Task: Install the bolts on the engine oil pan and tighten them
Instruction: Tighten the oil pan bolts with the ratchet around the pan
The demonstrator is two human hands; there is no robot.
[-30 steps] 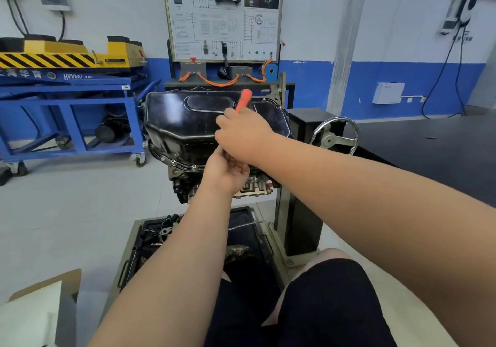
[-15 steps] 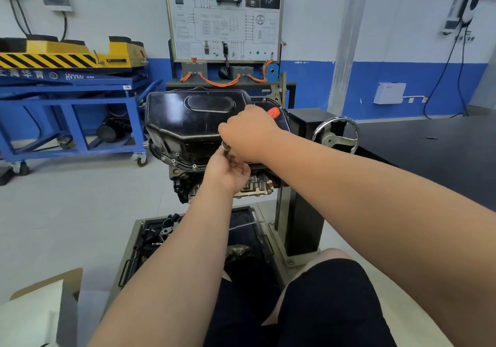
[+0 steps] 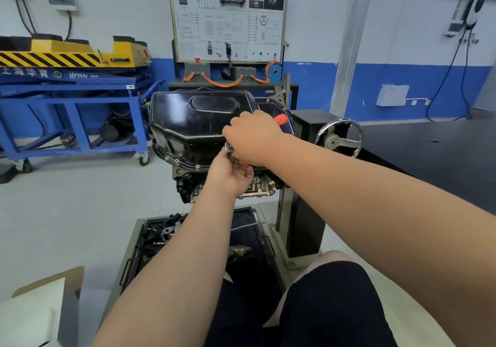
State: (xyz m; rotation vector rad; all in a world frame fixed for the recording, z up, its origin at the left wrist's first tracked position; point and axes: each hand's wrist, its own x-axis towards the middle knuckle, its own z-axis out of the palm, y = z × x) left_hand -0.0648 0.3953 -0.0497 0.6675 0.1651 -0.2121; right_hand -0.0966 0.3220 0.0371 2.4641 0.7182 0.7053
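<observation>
A black engine oil pan (image 3: pixel 193 121) sits upturned on an engine held in a stand. My right hand (image 3: pixel 253 138) is closed around a ratchet wrench whose orange handle tip (image 3: pixel 280 119) sticks out past my knuckles. The wrench's metal head (image 3: pixel 229 146) is at the pan's near flange. My left hand (image 3: pixel 230 176) is just below it, fingers wrapped around the socket end under the head. Small bolts (image 3: pixel 177 161) show along the flange to the left. The bolt under the socket is hidden.
A steel handwheel (image 3: pixel 338 137) on the stand is right of my right hand. Below the engine lies a tray of loose parts (image 3: pixel 161 235). A blue cart (image 3: pixel 80 105) with yellow equipment stands at the left, a training panel (image 3: pixel 228 16) behind the engine, a cardboard box (image 3: pixel 43 309) bottom left.
My right hand has swung the orange handle from upright over the pan down to the right. My left hand has stayed at the socket.
</observation>
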